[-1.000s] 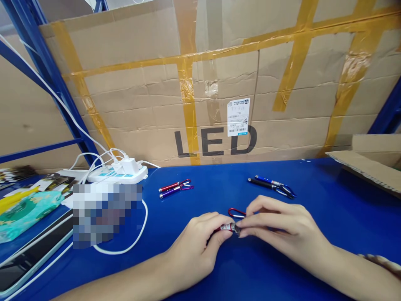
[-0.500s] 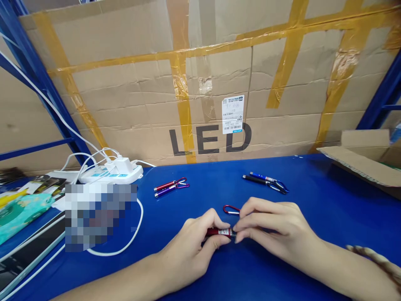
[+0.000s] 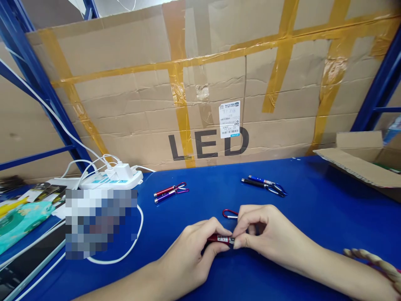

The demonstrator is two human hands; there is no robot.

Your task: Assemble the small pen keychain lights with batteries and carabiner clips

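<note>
Red mini flashlight sits low at centre frame above the blue counter, left hand fingers pinching its body, right hand fingers closed on its end by the red clip.

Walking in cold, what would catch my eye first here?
Probably the big taped cardboard box along the back, printed LED in dark letters. Next, the two hands meeting low in the middle of the blue table: the left hand and right hand pinch a small red flashlight between their fingertips. Two pairs of similar little flashlights lie farther back.
</note>
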